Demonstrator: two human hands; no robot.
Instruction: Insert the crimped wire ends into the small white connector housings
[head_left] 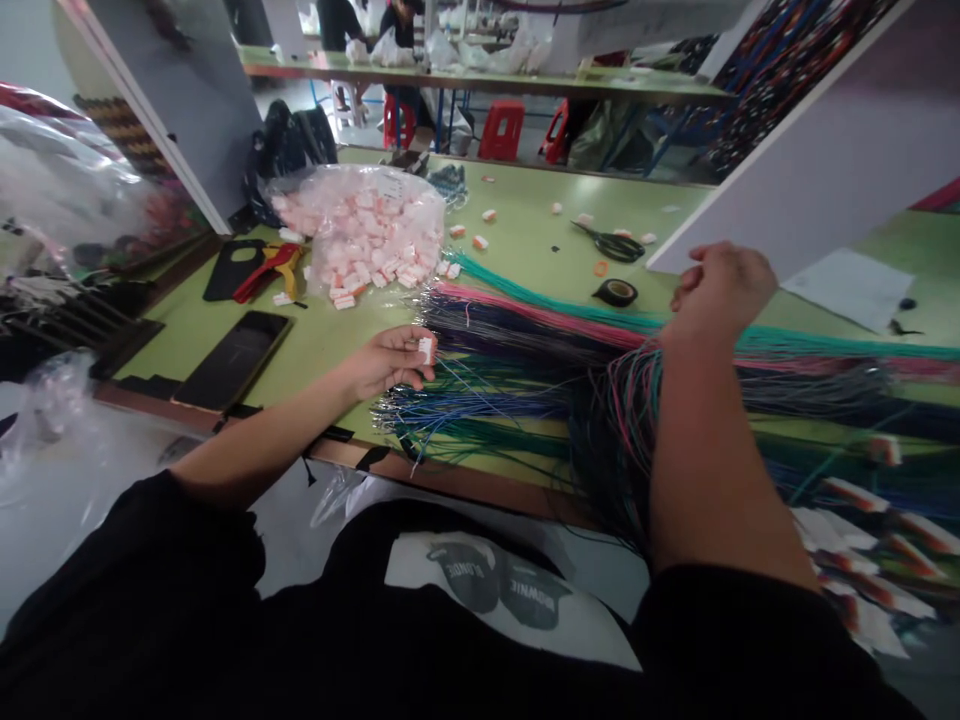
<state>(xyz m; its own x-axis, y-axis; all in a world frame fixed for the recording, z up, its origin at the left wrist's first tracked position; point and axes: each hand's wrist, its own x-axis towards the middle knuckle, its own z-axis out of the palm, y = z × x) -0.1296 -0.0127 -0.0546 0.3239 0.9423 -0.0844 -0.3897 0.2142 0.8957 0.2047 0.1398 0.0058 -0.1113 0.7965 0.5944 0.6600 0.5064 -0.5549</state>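
Observation:
My left hand (394,360) pinches a small white-and-orange connector housing (427,350) between thumb and fingers, at the left ends of the wires. A few thin wires trail from near the housing toward the lower right. My right hand (724,285) is raised above the wire bundles at the right, its fingers curled; whatever is in them, if anything, is hidden. Under and between my hands lie long bundles: teal wires (525,285), pink wires (517,312), dark wires (510,340) and blue wires (487,405), with metal tips at their left ends.
A clear bag of connector housings (375,225) lies behind my left hand. Red-and-yellow pliers (270,270) and a phone (234,360) are at the left. Scissors (615,243) and black tape (616,291) lie farther back. Finished-looking connectors (870,570) hang at the lower right. A white panel (810,130) stands at the right.

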